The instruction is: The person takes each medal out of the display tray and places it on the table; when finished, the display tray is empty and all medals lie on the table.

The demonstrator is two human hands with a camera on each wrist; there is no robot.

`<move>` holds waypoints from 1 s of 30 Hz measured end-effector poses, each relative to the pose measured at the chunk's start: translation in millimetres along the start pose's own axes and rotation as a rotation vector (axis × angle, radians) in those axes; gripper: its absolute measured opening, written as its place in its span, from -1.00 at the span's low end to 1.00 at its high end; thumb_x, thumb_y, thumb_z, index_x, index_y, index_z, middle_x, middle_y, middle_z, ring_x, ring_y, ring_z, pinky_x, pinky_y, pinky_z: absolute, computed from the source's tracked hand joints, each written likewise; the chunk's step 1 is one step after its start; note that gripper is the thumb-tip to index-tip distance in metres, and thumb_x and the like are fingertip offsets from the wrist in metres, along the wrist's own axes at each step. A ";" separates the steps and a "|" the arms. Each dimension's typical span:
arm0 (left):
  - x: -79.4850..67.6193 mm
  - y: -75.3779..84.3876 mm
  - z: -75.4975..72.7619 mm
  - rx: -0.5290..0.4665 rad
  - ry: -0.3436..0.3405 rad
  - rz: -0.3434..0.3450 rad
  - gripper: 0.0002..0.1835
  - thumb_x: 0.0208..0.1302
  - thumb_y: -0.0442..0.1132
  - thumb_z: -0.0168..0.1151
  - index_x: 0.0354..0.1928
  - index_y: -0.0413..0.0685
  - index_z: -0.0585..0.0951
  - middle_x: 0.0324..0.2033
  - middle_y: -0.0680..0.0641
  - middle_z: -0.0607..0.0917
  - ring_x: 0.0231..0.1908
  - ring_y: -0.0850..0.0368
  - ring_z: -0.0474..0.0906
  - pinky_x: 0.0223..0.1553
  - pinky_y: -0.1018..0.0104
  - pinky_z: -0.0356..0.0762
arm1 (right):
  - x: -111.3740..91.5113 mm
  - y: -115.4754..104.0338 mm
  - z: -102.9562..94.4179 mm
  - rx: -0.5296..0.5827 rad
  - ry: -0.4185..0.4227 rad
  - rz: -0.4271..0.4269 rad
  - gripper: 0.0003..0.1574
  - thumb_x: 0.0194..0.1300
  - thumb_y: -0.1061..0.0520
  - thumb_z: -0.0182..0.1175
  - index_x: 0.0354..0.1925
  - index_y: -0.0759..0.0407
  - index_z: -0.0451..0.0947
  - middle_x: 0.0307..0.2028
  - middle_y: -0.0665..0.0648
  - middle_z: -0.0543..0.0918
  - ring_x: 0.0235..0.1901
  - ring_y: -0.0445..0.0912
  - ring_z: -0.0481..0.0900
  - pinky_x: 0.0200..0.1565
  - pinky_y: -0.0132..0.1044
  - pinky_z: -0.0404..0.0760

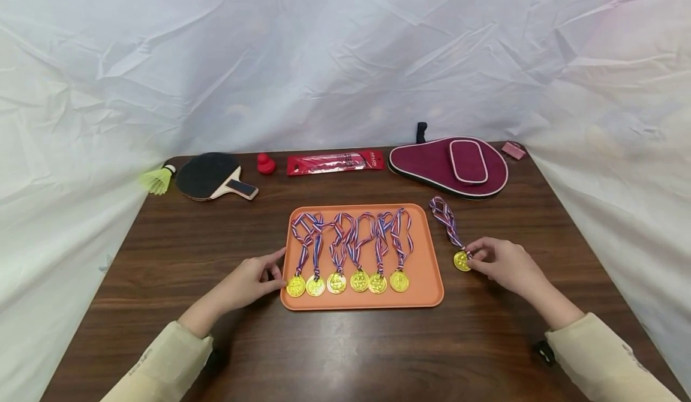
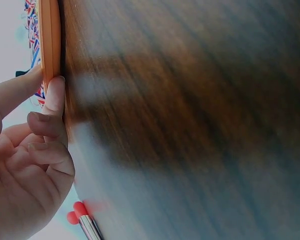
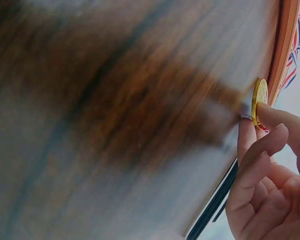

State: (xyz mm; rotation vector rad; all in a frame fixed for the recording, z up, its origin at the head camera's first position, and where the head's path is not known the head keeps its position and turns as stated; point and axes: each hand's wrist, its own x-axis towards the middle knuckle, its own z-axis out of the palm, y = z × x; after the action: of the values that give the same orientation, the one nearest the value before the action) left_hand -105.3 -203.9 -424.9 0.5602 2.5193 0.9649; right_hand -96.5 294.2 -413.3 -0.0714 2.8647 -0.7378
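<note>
An orange tray (image 1: pixel 426 297) lies on the table, bearing a row of several gold medals (image 1: pixel 337 282) with red, white and blue ribbons stretched toward the far side. At its left edge, my left hand (image 1: pixel 249 282) pinches the rim between thumb and index finger (image 2: pixel 54 97), the other fingers curled in. Right of the tray, my right hand (image 1: pixel 502 262) pinches one more gold medal (image 1: pixel 461 261) by its edge. In the right wrist view that medal (image 3: pixel 261 102) stands on edge against the thumb. Its striped ribbon (image 1: pixel 445 217) trails away on the wood.
Along the table's (image 1: pixel 345 354) far edge lie a yellow-green shuttlecock (image 1: pixel 157 180), a black table tennis bat (image 1: pixel 207 176), a red knobbed object (image 1: pixel 266 164), a red flat packet (image 1: pixel 335 162), a maroon bat case (image 1: pixel 426 161) and a small pink object (image 1: pixel 513 150). White cloth hangs behind.
</note>
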 end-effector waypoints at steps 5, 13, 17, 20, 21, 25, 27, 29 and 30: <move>-0.2 0.9 -0.4 0.000 0.001 0.000 -0.26 0.10 -0.13 0.27 0.29 -0.16 0.20 -0.51 0.14 0.52 -0.65 0.24 0.34 -0.65 0.39 0.30 | 1.4 1.6 -0.4 -0.037 0.000 -0.007 -0.62 0.07 -0.11 0.26 -0.18 0.06 0.57 -0.49 -0.08 0.55 -0.49 -0.15 0.42 -0.44 -0.25 0.32; -0.4 2.5 -0.8 0.002 0.005 0.003 -0.28 0.11 -0.15 0.26 0.29 -0.17 0.21 -0.51 0.14 0.51 -0.63 0.23 0.35 -0.64 0.40 0.31 | 3.6 2.2 -4.7 -0.043 0.004 -0.009 -0.57 0.03 -0.13 0.29 -0.17 0.06 0.57 -0.48 -0.09 0.57 -0.49 -0.14 0.43 -0.43 -0.23 0.33; -0.2 3.3 -0.5 0.004 0.012 0.013 -0.29 0.11 -0.17 0.26 0.28 -0.19 0.21 -0.52 0.14 0.52 -0.62 0.24 0.36 -0.63 0.40 0.32 | 2.4 2.0 -10.4 -0.079 0.052 -0.031 -0.57 -0.01 -0.13 0.31 -0.18 0.02 0.56 -0.46 -0.10 0.59 -0.38 -0.08 0.51 -0.36 -0.14 0.38; 0.1 3.2 0.0 0.004 0.015 0.013 -0.28 0.10 -0.18 0.27 0.28 -0.20 0.22 -0.52 0.14 0.52 -0.62 0.24 0.36 -0.63 0.40 0.31 | -0.1 -2.1 -15.8 -0.098 0.090 -0.059 -0.59 0.00 -0.13 0.30 -0.17 0.00 0.56 -0.43 -0.08 0.60 -0.37 -0.06 0.52 -0.39 -0.16 0.38; 0.2 3.2 0.1 0.004 0.016 0.011 -0.28 0.10 -0.18 0.27 0.28 -0.20 0.22 -0.52 0.14 0.52 -0.62 0.24 0.36 -0.63 0.40 0.32 | -1.0 -4.8 -17.2 -0.101 0.102 -0.068 -0.59 0.01 -0.13 0.30 -0.17 0.00 0.56 -0.42 -0.08 0.60 -0.39 -0.07 0.52 -0.41 -0.18 0.37; 0.6 2.8 0.2 0.003 0.020 0.003 -0.28 0.10 -0.18 0.27 0.28 -0.18 0.22 -0.52 0.14 0.52 -0.62 0.23 0.36 -0.63 0.40 0.32 | -4.6 -20.1 -16.4 -0.094 0.153 -0.122 -0.64 0.03 -0.12 0.29 -0.20 -0.02 0.57 -0.45 -0.12 0.60 -0.47 -0.14 0.51 -0.46 -0.24 0.35; 0.5 2.5 0.4 0.000 0.020 0.004 -0.28 0.10 -0.18 0.27 0.28 -0.18 0.22 -0.52 0.14 0.52 -0.62 0.23 0.36 -0.63 0.40 0.32 | -6.7 -29.0 -12.2 -0.084 0.174 -0.150 -0.67 0.04 -0.13 0.28 -0.23 -0.04 0.58 -0.48 -0.15 0.59 -0.55 -0.17 0.46 -0.52 -0.26 0.34; 0.8 1.9 0.7 -0.001 0.017 0.002 -0.28 0.10 -0.18 0.27 0.28 -0.18 0.22 -0.51 0.14 0.52 -0.63 0.23 0.36 -0.63 0.40 0.32 | -9.2 -37.5 -6.4 -0.078 0.179 -0.168 -0.70 0.06 -0.14 0.26 -0.24 -0.08 0.57 -0.50 -0.18 0.57 -0.62 -0.20 0.41 -0.57 -0.30 0.32; 0.9 1.6 0.8 -0.002 0.015 0.001 -0.28 0.10 -0.17 0.27 0.28 -0.17 0.22 -0.52 0.14 0.53 -0.63 0.23 0.36 -0.63 0.39 0.32 | -10.5 -41.5 -3.1 -0.074 0.174 -0.173 -0.72 0.07 -0.15 0.24 -0.24 -0.09 0.57 -0.52 -0.19 0.56 -0.65 -0.21 0.37 -0.60 -0.31 0.31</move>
State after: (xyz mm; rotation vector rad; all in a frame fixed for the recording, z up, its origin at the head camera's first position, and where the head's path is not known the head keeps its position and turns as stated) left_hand -105.3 -201.9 -424.5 0.5557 2.5310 0.9754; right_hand -86.8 260.3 -388.8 -0.2813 3.0810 -0.7006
